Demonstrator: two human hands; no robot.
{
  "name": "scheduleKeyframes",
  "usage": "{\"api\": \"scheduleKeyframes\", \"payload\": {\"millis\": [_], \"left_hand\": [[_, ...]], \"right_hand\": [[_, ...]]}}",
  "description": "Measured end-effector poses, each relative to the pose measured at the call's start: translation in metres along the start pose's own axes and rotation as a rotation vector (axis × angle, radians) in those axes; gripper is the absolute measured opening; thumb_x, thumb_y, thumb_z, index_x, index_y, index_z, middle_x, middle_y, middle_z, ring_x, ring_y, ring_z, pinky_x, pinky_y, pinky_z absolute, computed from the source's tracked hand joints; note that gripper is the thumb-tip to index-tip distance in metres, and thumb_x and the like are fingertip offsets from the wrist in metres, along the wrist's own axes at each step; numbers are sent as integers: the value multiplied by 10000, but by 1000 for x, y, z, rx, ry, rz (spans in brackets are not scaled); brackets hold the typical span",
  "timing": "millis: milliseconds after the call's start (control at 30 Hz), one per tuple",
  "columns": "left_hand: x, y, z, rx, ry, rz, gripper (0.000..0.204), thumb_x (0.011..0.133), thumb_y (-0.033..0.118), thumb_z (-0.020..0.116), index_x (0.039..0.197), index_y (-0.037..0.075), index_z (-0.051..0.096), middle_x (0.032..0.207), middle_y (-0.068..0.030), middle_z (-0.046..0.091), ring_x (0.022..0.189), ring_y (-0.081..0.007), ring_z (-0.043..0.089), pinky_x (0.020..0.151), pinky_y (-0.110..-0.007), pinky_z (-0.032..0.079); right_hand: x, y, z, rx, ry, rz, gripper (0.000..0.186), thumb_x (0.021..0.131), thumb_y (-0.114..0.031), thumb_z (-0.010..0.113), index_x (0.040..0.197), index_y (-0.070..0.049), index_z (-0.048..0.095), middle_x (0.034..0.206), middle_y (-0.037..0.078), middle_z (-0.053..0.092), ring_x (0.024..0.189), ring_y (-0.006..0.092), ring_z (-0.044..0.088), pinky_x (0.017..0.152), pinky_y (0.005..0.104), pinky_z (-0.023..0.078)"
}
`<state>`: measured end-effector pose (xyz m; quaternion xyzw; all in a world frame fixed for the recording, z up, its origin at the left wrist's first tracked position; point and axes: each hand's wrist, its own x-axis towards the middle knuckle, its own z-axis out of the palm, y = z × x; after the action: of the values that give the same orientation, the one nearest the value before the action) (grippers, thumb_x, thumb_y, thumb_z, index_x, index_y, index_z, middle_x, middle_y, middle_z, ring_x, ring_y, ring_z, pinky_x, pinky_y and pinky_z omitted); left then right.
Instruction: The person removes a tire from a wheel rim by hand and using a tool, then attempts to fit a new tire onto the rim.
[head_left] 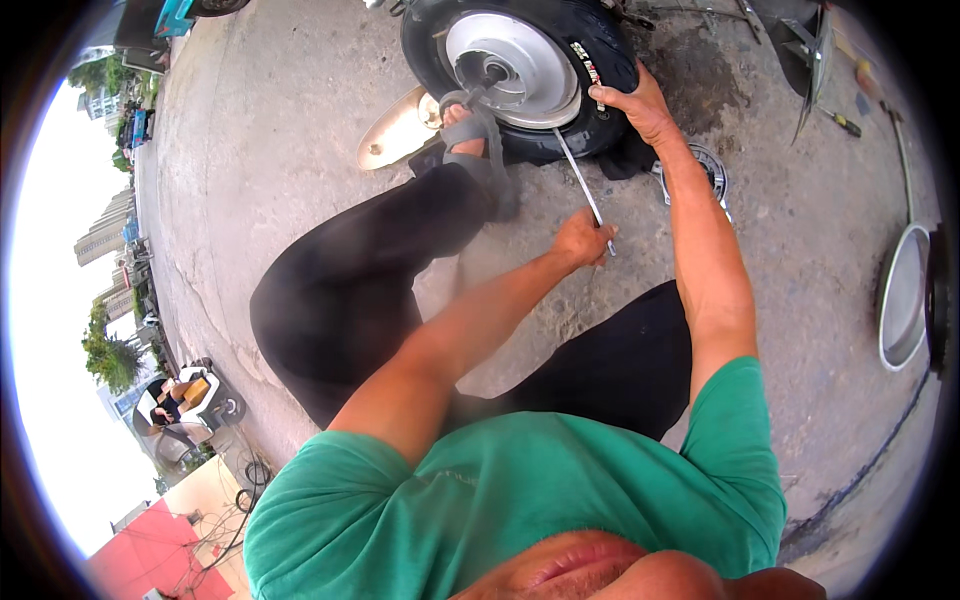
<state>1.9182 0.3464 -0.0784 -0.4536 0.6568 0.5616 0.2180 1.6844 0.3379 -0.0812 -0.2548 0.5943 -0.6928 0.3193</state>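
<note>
We see a black tyre (590, 60) on a silver wheel hub (520, 60), lying on its side on the concrete. We note a slender metal lever (580, 180), its far end wedged at the rim and its near end slanting toward us.

Tyre (600, 50): black rubber, matt, dusty. Wheel hub (515, 60): silver metal, smooth, dull sheen. Lever (580, 180): thin bare metal rod, bright, gripped by left hand (583, 240). Right hand (640, 105) on rubber. Ground (290, 150): rough grey concrete, cracked, dark stained patch near wheel. Sandal (470, 125): grey straps, matt. Trousers (350, 290): black cloth. Shirt (520, 490): green cloth, soft. Basin (903, 295): shiny metal
</note>
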Motion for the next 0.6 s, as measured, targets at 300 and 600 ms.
{"api": "scheduleKeyframes", "payload": {"millis": [300,600], "left_hand": [[-5,8,11,17,40,-78,331,917,242,680,842,-74,616,726,-158,673,568,-255,692,571,-359,580],[8,11,-66,456,-357,-317,323,904,316,662,987,5,692,919,-157,698,778,-235,719,692,-389,585]], "right_hand": [[-7,-10,-14,-1,-22,13,883,653,-337,897,1373,16,527,1250,128,651,1149,212,593,1025,340,450],[-8,-13,-15,-2,-34,60,860,674,-306,883,1380,22,520,1253,132,648,1157,203,587,1036,329,447]]}}
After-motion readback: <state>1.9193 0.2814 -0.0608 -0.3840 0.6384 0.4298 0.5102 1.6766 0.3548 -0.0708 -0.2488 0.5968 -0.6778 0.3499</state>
